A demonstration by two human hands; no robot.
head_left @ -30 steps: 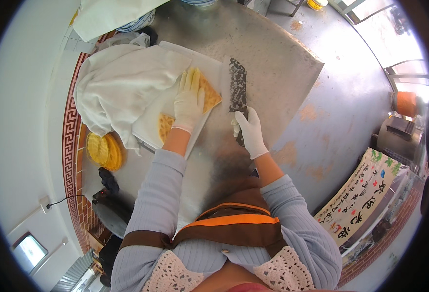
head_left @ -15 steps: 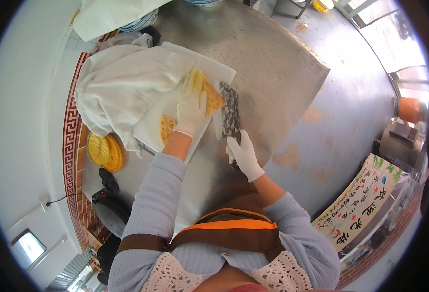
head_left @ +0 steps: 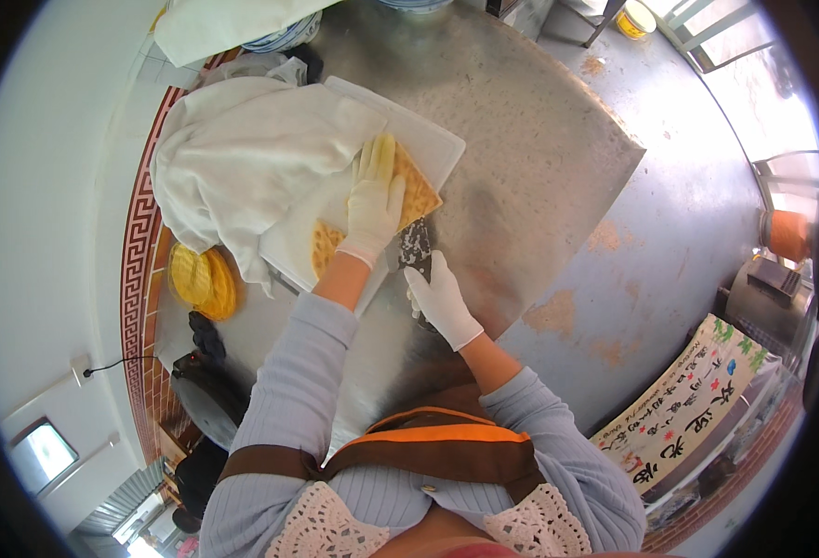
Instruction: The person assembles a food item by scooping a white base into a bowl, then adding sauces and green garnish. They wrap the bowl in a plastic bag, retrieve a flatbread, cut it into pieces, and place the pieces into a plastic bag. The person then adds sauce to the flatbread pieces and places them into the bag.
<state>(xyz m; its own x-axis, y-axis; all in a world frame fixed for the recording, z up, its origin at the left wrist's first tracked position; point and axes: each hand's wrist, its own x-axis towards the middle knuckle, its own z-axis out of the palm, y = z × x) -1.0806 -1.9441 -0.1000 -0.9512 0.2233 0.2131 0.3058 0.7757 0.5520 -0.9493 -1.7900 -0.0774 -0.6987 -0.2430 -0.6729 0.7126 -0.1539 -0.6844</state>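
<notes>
My left hand (head_left: 373,209), in a pale glove, lies flat with fingers stretched over a golden-brown flatbread (head_left: 419,189). Another piece of the bread (head_left: 326,244) shows beside the wrist. The bread rests on a white cutting board (head_left: 443,147), partly under a white cloth (head_left: 251,149). In my gloved right hand (head_left: 446,305) is a cleaver (head_left: 416,244) with a dark, pale-speckled blade, gripped by its handle. The blade's far end meets the bread's near right edge, just right of my left hand; whether it is over or under the bread I cannot tell.
All this sits on a metal table (head_left: 521,139); its right edge borders a grey floor (head_left: 688,186). Yellow round items (head_left: 203,281) lie at the left by the wall, near a black round appliance (head_left: 209,400). Blue-and-white bowls (head_left: 284,35) stand at the back.
The cleaver has moved left and nearer to me, from right of the board to the bread's edge. My right hand has shifted left with it. My left hand stays flat on the bread.
</notes>
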